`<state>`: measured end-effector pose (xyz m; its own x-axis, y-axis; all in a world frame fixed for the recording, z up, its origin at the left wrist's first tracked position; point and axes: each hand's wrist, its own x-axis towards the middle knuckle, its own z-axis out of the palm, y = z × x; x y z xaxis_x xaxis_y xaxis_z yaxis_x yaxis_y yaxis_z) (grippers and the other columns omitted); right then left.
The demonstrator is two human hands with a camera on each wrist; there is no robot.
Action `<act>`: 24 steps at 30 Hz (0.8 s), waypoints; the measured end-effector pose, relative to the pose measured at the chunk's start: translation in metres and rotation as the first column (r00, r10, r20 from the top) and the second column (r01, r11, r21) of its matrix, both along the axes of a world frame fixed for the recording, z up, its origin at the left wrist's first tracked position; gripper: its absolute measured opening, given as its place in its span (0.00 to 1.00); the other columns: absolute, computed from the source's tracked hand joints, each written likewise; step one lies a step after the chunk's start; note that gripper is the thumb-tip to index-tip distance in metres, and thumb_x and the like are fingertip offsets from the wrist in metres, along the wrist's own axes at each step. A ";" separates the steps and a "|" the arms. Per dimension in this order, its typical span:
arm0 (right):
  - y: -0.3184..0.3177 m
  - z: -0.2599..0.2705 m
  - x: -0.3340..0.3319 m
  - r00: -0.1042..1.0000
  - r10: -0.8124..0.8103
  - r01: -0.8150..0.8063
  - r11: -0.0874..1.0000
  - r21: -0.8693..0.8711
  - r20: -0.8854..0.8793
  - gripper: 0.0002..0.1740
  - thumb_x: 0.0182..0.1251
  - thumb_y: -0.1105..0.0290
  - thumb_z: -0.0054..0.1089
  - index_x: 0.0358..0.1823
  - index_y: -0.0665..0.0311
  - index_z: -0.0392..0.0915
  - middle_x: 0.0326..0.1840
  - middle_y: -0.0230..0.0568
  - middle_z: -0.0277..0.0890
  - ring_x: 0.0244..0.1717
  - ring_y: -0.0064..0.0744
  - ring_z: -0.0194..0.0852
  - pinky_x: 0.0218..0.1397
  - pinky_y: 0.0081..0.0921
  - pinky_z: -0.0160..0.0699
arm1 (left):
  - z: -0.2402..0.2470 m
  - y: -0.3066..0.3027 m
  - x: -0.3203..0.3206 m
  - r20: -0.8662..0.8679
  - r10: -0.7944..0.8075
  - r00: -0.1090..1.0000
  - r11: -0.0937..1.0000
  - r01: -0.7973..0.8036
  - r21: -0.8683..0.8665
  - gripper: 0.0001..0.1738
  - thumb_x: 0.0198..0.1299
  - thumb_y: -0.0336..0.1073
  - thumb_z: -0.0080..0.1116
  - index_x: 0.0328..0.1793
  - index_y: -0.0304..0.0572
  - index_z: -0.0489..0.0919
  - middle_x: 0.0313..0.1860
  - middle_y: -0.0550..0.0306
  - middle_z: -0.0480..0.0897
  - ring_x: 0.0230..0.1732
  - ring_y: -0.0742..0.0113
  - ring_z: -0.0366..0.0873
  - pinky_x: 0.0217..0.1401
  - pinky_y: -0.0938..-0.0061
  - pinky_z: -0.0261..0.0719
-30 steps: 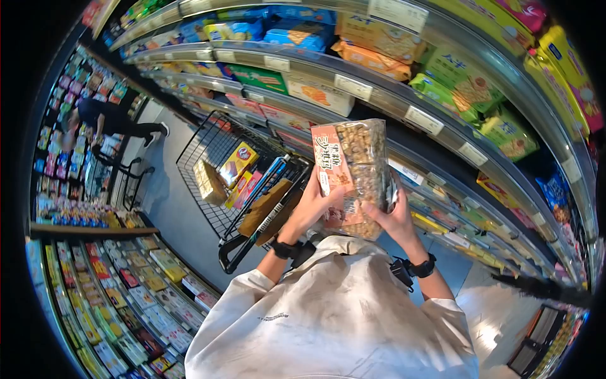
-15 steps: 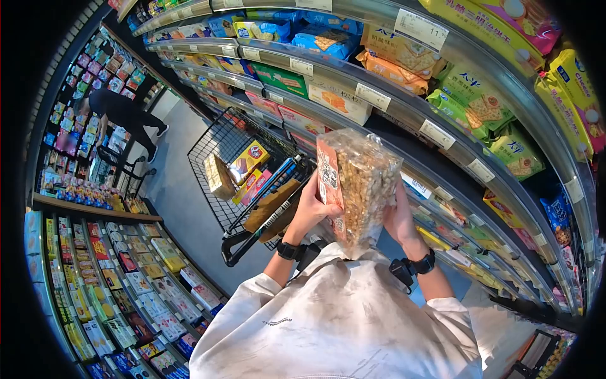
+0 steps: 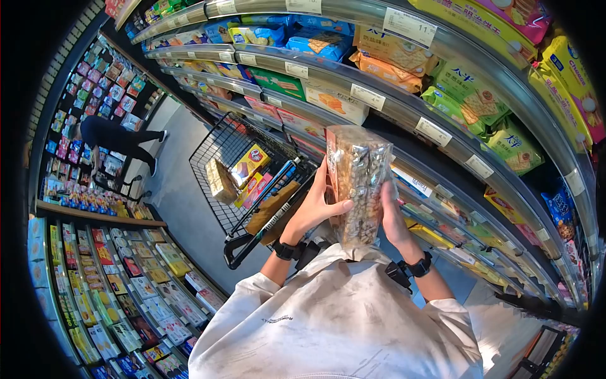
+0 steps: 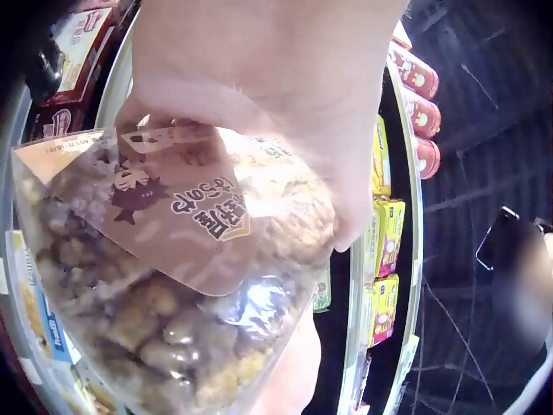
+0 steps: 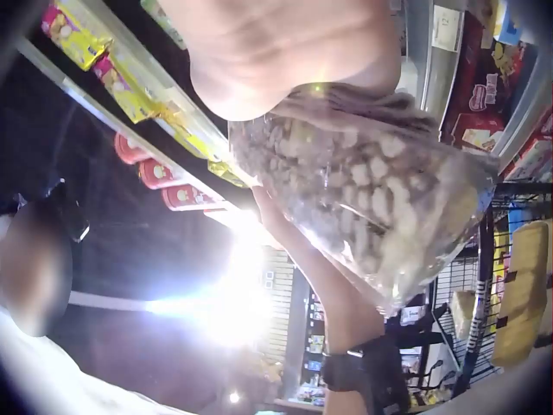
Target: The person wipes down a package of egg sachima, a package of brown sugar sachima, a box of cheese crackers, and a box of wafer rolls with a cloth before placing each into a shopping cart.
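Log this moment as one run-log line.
left hand: holds snack bag | right hand: holds snack bag | snack bag: upright | shopping cart: ahead-left

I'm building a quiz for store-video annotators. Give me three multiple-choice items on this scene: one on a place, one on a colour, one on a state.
1. Relative to the bag, the cart stands: A to its right; B to its left; C behind the person.
2. The cart's wire is: A black; B red; C white.
3. The bag is: A in the cart; B on the floor; C held by the left grip and right grip.

B: the head view shows the cart on the left grip's side.
A: its mesh and handle are black.
C: both grips clasp the bag's sides.
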<state>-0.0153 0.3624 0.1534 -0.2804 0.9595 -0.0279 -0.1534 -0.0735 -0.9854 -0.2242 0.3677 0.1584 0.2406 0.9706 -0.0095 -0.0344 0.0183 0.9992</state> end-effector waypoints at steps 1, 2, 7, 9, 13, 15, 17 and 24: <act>0.001 -0.011 0.002 0.993 -0.010 0.004 0.999 -0.053 -0.122 0.39 0.86 0.43 0.33 0.79 0.72 0.57 0.80 0.42 0.60 0.78 0.31 0.55 0.80 0.28 0.52 | -0.002 0.001 -0.001 0.000 -0.006 1.000 1.000 0.006 -0.002 0.72 0.49 0.56 0.79 0.87 0.35 0.40 0.83 0.43 0.54 0.81 0.54 0.56 0.79 0.61 0.60; 0.000 -0.017 0.005 0.971 -0.024 -0.002 0.994 -0.108 -0.239 0.38 0.86 0.44 0.33 0.79 0.72 0.57 0.79 0.42 0.61 0.79 0.32 0.55 0.80 0.28 0.51 | -0.006 0.001 -0.002 0.009 -0.012 1.000 1.000 0.011 0.006 0.72 0.49 0.55 0.78 0.87 0.35 0.40 0.83 0.43 0.55 0.81 0.55 0.57 0.79 0.61 0.59; -0.012 0.006 0.007 0.997 0.022 -0.022 1.000 0.001 0.075 0.35 0.86 0.49 0.36 0.78 0.72 0.60 0.80 0.42 0.61 0.80 0.31 0.55 0.81 0.27 0.50 | 0.001 0.000 0.000 0.324 0.000 0.946 1.000 -0.003 0.008 0.65 0.54 0.56 0.72 0.87 0.36 0.43 0.82 0.46 0.59 0.81 0.57 0.58 0.80 0.65 0.57; -0.014 0.020 0.005 0.976 0.102 -0.072 0.985 -0.159 0.194 0.36 0.85 0.49 0.39 0.78 0.73 0.59 0.80 0.44 0.61 0.80 0.31 0.54 0.81 0.26 0.50 | -0.007 -0.011 -0.001 0.404 0.108 0.908 0.994 -0.087 -0.069 0.56 0.63 0.61 0.59 0.86 0.36 0.46 0.81 0.50 0.62 0.79 0.60 0.61 0.80 0.64 0.60; -0.001 -0.023 0.001 0.892 -0.018 -0.205 0.875 -0.439 -0.451 0.31 0.84 0.53 0.44 0.74 0.71 0.65 0.72 0.41 0.72 0.71 0.29 0.70 0.75 0.28 0.66 | -0.024 -0.021 -0.018 0.610 0.312 0.728 0.949 -0.212 -0.233 0.34 0.76 0.61 0.36 0.69 0.41 0.72 0.56 0.54 0.81 0.55 0.66 0.79 0.60 0.64 0.80; 0.004 -0.031 -0.002 0.903 -0.101 -0.119 0.876 -0.468 -0.417 0.27 0.83 0.55 0.42 0.71 0.68 0.69 0.66 0.39 0.76 0.63 0.28 0.77 0.69 0.30 0.74 | 0.009 -0.022 -0.005 0.624 0.401 0.671 0.910 -0.215 -0.354 0.34 0.76 0.63 0.36 0.70 0.45 0.71 0.56 0.56 0.81 0.56 0.65 0.79 0.61 0.65 0.80; 0.009 0.002 -0.002 0.914 0.004 -0.171 0.911 -0.375 -0.406 0.27 0.84 0.56 0.38 0.72 0.67 0.68 0.66 0.38 0.76 0.62 0.27 0.77 0.67 0.30 0.74 | 0.005 -0.019 -0.012 0.473 0.291 0.831 0.935 -0.144 -0.323 0.35 0.76 0.62 0.39 0.73 0.43 0.69 0.62 0.55 0.80 0.58 0.64 0.81 0.64 0.66 0.79; 0.014 -0.014 0.006 0.931 -0.196 0.045 0.899 -0.435 -0.309 0.27 0.85 0.56 0.41 0.69 0.69 0.72 0.68 0.37 0.74 0.66 0.23 0.70 0.72 0.25 0.65 | -0.005 -0.012 -0.006 0.364 0.324 0.873 0.910 -0.182 -0.373 0.29 0.77 0.52 0.49 0.70 0.34 0.71 0.59 0.54 0.82 0.55 0.65 0.83 0.58 0.69 0.82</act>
